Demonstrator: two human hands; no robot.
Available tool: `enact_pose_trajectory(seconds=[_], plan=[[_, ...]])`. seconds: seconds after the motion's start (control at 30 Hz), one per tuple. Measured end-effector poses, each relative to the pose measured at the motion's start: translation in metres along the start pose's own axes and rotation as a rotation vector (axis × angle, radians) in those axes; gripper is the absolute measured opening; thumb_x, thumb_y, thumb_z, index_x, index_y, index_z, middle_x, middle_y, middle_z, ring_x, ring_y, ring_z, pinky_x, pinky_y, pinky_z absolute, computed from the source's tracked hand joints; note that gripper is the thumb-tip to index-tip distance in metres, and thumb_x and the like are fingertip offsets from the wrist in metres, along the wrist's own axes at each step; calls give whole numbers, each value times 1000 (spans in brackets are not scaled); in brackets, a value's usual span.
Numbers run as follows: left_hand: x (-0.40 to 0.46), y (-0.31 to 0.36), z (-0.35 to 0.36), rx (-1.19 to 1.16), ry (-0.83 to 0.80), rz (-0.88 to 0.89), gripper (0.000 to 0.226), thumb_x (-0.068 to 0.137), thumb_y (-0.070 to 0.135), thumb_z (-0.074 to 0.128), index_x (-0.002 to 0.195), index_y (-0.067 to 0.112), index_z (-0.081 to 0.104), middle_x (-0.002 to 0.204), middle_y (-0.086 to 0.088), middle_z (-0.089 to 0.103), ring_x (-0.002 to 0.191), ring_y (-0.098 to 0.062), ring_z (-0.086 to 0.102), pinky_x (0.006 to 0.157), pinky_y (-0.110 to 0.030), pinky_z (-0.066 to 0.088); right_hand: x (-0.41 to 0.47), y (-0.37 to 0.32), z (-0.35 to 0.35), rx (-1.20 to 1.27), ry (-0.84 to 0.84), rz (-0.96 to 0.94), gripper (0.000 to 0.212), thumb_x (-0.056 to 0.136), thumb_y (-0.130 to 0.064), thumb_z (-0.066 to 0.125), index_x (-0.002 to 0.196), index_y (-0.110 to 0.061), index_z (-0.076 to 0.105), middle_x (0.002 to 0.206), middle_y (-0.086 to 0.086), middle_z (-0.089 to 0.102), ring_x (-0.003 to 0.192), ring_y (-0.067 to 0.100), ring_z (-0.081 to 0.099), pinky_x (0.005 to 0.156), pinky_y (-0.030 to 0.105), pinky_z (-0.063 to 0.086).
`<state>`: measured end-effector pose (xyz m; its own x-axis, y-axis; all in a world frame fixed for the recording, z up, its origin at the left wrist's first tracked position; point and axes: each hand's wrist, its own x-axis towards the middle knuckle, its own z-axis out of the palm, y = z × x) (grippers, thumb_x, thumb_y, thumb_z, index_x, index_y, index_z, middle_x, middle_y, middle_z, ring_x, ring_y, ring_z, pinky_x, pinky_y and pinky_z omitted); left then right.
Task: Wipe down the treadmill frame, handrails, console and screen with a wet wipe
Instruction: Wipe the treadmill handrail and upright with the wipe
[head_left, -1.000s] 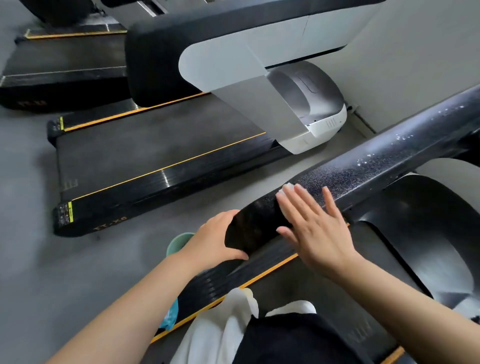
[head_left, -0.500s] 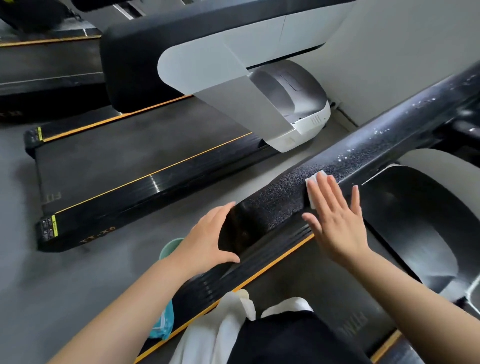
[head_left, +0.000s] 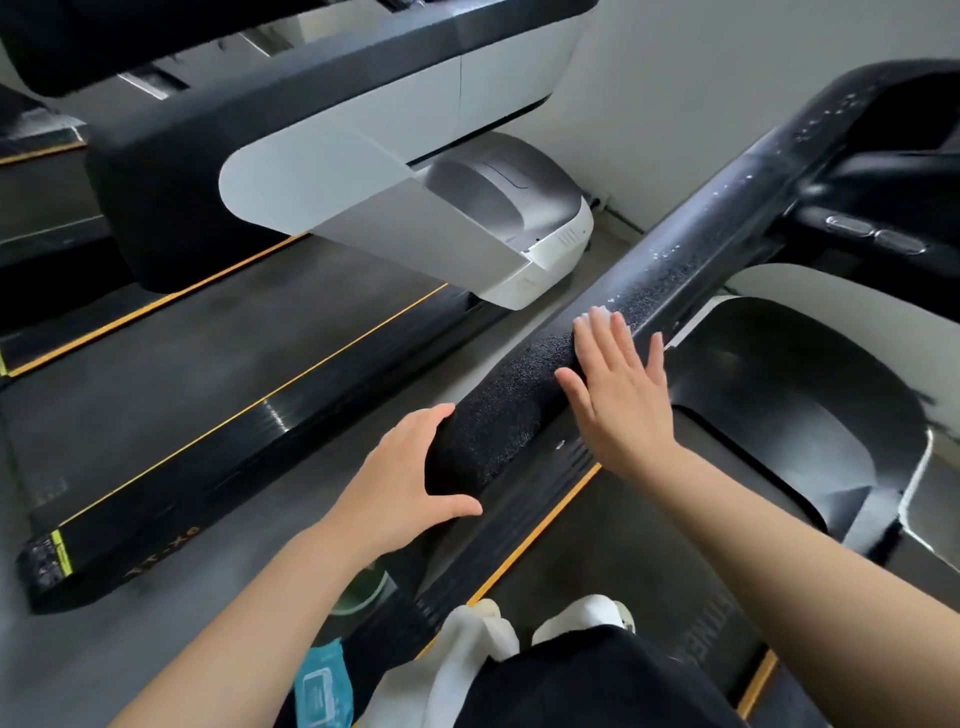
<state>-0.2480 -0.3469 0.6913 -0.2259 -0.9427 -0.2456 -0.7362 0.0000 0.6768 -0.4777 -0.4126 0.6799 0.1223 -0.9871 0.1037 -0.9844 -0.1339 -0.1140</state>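
Your right hand lies flat on the black textured handrail, fingers straight and spread, pressing a white wet wipe whose edge just shows past your fingertips. Your left hand cups the rounded near end of the same handrail, thumb underneath and fingers curved over the far side. White droplets or foam specks dot the rail farther up toward the console, where 2 oval buttons sit on a dark crossbar. As for writing: the neighbouring treadmill carries faint lettering at the corner of its side rail that looks like "TT-X6", though it is blurred, beside a yellow-green label too small to read. On your own belt, near your feet, part of a pale word ending in "TNE" shows, the rest cut off. A teal wipe packet with a white label lies on the floor below your left forearm, its print unreadable, and a pale green round object sits just beyond it. The floor is smooth grey, the wall plain white, and orange lines edge both decks.
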Motion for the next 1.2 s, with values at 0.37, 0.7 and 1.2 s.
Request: enact_pose_trajectory(seconds=[0.37,0.7,1.2], plan=[[3,-1,0,25,-1,-13,98,67,40,82,144,30,23,146,15,29,134,-9,28,108,-31,29,28,10,-18,-142,-74,-68,70,94,-56,-2,148,-19,23,157,-2,19,146,16,9,114,51,-6],[4,-4,2,10,16,-9,98,65,42,82,143,31,24,142,17,29,132,-8,28,107,-30,30,24,-24,-15,-199,-57,-351,74,88,-57,4,130,-20,53,138,-3,51,135,19,38,111,47,0],[2,8,-1,291,62,168,95,75,53,70,149,24,17,153,12,14,139,-9,16,111,-23,15,18,10,-9,-140,-44,-86,82,90,-61,-3,145,-12,33,153,8,30,143,29,20,113,48,1]])
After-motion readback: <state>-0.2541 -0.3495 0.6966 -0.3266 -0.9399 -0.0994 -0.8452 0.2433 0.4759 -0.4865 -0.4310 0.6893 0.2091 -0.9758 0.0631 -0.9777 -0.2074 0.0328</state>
